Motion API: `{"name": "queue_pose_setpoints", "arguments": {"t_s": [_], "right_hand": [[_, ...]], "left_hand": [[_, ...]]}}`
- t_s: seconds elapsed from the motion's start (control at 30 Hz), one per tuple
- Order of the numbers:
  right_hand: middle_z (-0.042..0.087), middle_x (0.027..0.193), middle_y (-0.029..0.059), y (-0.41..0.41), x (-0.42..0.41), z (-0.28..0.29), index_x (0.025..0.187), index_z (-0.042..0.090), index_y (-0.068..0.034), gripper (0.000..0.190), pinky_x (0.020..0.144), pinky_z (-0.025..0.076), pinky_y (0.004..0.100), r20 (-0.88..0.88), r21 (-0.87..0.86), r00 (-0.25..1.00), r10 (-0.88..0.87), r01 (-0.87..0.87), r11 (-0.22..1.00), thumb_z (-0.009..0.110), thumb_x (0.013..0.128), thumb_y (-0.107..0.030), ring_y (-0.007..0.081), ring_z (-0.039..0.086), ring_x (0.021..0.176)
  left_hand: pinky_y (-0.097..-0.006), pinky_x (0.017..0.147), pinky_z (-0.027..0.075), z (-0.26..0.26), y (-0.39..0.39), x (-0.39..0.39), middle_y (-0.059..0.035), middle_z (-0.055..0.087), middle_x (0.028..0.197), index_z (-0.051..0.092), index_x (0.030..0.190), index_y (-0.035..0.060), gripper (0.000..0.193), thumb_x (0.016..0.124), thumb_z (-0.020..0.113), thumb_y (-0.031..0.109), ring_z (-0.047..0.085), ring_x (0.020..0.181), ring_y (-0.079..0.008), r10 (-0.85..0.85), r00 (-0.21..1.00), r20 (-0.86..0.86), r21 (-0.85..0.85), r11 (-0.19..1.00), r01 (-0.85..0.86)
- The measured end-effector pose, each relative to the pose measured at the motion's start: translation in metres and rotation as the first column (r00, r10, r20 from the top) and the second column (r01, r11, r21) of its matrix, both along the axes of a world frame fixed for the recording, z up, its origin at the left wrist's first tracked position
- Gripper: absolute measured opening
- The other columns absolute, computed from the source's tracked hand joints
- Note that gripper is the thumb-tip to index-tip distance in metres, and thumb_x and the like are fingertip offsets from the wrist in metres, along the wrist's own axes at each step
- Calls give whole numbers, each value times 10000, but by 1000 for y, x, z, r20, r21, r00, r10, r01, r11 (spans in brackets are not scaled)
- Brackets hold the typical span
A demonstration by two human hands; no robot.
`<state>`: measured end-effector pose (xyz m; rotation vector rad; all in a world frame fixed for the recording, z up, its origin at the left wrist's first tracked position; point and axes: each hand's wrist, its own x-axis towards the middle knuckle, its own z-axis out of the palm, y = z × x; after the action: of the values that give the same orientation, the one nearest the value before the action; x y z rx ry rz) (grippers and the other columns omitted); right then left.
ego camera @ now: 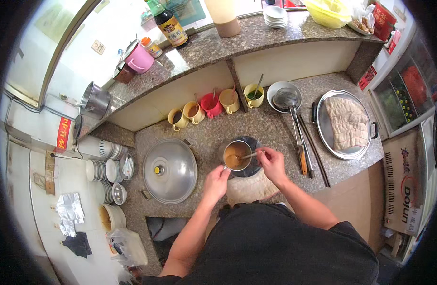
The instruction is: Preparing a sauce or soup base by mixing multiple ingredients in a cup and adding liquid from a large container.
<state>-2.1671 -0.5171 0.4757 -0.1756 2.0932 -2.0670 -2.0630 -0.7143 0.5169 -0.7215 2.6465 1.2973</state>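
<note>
My left hand (217, 181) grips the handle of a metal cup (237, 155) that holds a light-brown sauce or paste. In my right hand (272, 162) is the handle of a metal spoon (249, 155), whose other end dips into the brown contents. The cup is over a dark round opening or plate (253, 142) in the granite worktop. Between my forearms, partly hidden by my dark shirt, lies a light cloth (252, 187). Left of my hands stands a large pot under a domed metal lid (171, 178) with a yellow knob.
Several plastic mugs (211, 105) line the back. A strainer (287, 98) rests on a bowl, beside tongs (301, 153) and long chopsticks (314, 151). Right is a lidded pot (321, 124) with a folded cloth (346, 123). Stacked dishes (97, 170) stand left; a raised granite shelf (204, 44) runs behind.
</note>
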Motion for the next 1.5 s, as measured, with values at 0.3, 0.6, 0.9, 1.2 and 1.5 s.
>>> {"name": "queue_pose_setpoints", "arguments": {"t_s": [0.3, 0.6, 0.9, 1.2, 1.5], "right_hand": [[634, 743, 29, 14, -22, -1, 1022, 690, 37, 200, 574, 484, 255, 226, -248, 974, 1, 57, 967, 598, 990, -138, 92, 581, 615], [685, 827, 88, 13, -2, 33, 1005, 722, -21, 118, 677, 531, 300, -335, 56, 942, 0, 20, 998, 640, 923, -45, 181, 653, 749], [717, 950, 163, -19, 55, 33, 1134, 680, -34, 276, 710, 555, 358, -318, 141, 941, 111, -69, 988, 698, 893, -165, 265, 705, 803], [740, 977, 147, 89, 203, -54, 1093, 715, -55, 277, 783, 567, 362, 79, 512, 865, -495, 390, 765, 665, 897, -243, 255, 724, 858], [735, 924, 158, 136, 605, -154, 1001, 752, -73, 296, 787, 561, 406, 297, 847, 359, -885, 329, 418, 678, 793, -272, 294, 712, 844]], "left_hand": [[-351, 764, 465, -44, -30, 7, -127, 652, 832, 640, 1073, -19, 344, 982, 585, 308, 594, 807, -206, 211, 977, 7, 8, 977, -211], [-397, 652, 461, -67, -52, 37, -144, 651, 792, 634, 1062, -1, 371, 968, 570, 352, 627, 723, -278, 170, 985, 18, -42, 985, -169], [-238, 468, 336, -39, -34, 65, 24, 477, 705, 468, 838, 140, 210, 982, 593, 229, 476, 562, -88, 216, 944, 249, 752, 571, -329], [-237, 474, 351, -90, -42, 104, 27, 458, 658, 502, 810, 115, 248, 1006, 542, 263, 484, 547, -92, -243, 948, 207, 739, 674, 12], [-283, 450, 394, -211, -15, 95, 35, 500, 693, 564, 880, 135, 184, 1002, 554, 273, 490, 563, -94, -393, 910, 131, 719, 670, 186]]}}
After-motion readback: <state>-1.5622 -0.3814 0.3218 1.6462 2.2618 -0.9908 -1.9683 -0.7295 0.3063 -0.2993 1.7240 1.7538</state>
